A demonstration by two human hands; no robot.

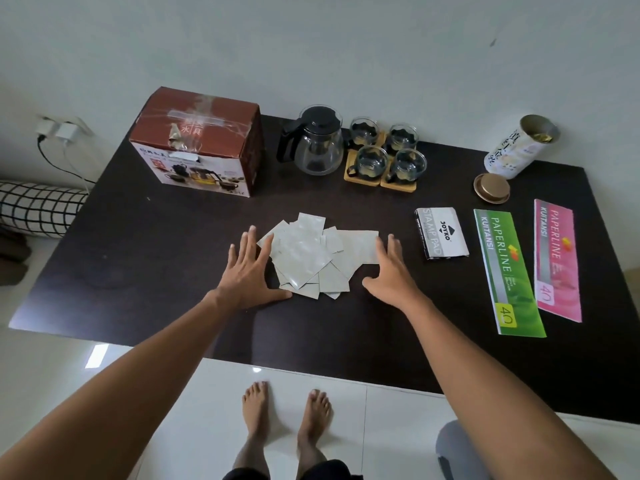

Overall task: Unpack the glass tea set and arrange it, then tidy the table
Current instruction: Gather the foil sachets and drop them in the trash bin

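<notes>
Seen from above, a dark table [145, 237] holds a glass teapot [317, 147] and 4 glass cups [388, 154] on wooden coasters along its far edge, beside the tea set box [201, 143] at the far left corner, seemingly already arranged. Mid-table lies a pile of silvery sachets [311, 254], possibly tea packets. The left hand [247, 271] and right hand [391, 271], fingers spread flat, flank the pile, likely to gather it.
</notes>
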